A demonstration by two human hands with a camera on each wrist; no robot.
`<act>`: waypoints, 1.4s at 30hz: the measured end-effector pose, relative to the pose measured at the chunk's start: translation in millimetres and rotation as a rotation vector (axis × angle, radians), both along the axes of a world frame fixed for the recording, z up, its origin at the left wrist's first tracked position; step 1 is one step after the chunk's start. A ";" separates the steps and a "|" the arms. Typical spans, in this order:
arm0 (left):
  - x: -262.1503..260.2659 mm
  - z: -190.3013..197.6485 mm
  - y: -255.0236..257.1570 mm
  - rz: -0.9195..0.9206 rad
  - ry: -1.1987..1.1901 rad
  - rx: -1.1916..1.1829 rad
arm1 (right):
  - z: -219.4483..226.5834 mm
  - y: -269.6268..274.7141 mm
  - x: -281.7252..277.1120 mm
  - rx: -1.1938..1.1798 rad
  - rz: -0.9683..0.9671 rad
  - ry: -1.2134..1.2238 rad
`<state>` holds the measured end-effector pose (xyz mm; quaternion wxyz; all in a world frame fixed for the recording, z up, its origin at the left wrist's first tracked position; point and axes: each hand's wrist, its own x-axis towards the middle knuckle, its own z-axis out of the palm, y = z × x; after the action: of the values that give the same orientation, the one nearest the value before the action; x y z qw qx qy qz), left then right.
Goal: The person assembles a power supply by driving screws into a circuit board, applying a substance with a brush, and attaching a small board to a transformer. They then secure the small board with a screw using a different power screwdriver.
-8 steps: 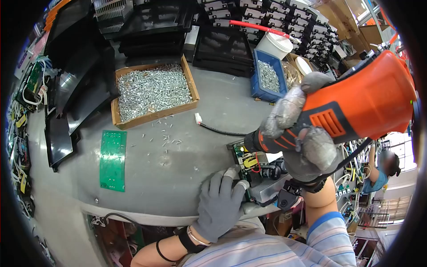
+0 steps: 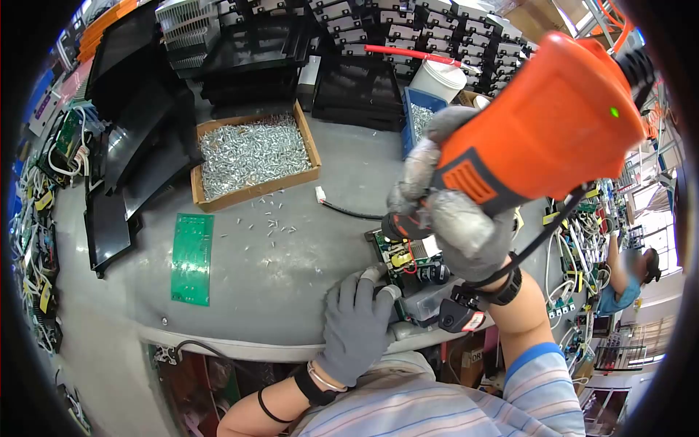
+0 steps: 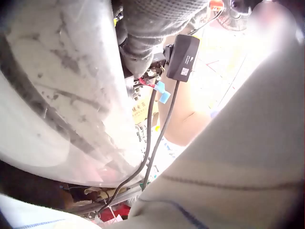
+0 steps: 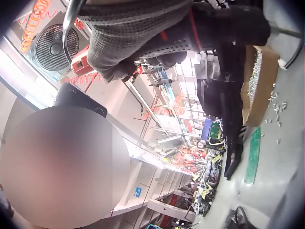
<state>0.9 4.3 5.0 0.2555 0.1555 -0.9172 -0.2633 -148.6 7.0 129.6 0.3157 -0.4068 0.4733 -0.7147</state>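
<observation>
My gloved right hand (image 2: pixel 462 207) grips an orange power drill (image 2: pixel 542 124), its black chuck angled down over the circuit board assembly (image 2: pixel 400 256). The drill covers part of that assembly, and its tip is hidden. The assembly carries yellow and black parts, a red wire and a grey metal block, and lies near the table's front edge. My gloved left hand (image 2: pixel 357 324) holds the assembly's near left corner with its fingertips and thumb. In the left wrist view, the glove's fingers (image 3: pixel 138 47) bend around the edge, close to a red wire with a blue tab.
A cardboard tray (image 2: pixel 313 149) of screws stands at the back, with loose screws (image 2: pixel 273 222) before it. A green circuit board (image 2: pixel 191 258) lies to the left. Behind are black panels (image 2: pixel 357 89), a blue bin (image 2: pixel 409 138) and a white bucket (image 2: pixel 439 79). A white-plugged cable (image 2: pixel 353 211) crosses the table.
The drill in my right hand has shifted left and its rear end has tilted upward. My left hand keeps its hold on the assembly. The head view has turned slightly.
</observation>
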 end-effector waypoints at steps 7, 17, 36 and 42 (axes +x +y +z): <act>3.0 -0.6 -1.0 -0.037 -0.025 0.002 | -0.3 0.9 -8.4 -0.127 0.074 0.129; -1.0 12.0 -38.1 -0.054 0.059 0.267 | -30.6 63.3 -46.1 0.636 -0.262 1.382; -10.5 2.9 -18.2 -0.001 -0.034 0.099 | 7.6 -43.9 -59.3 -0.242 0.923 0.417; -10.2 4.3 -21.3 -0.011 -0.068 0.121 | -13.4 -18.6 -14.0 -0.214 0.025 0.172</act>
<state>-9.3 -17.0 9.3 0.2130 0.1745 -0.9085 -0.3143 -162.6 -11.6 116.2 0.2376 -0.5039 0.4145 -0.7196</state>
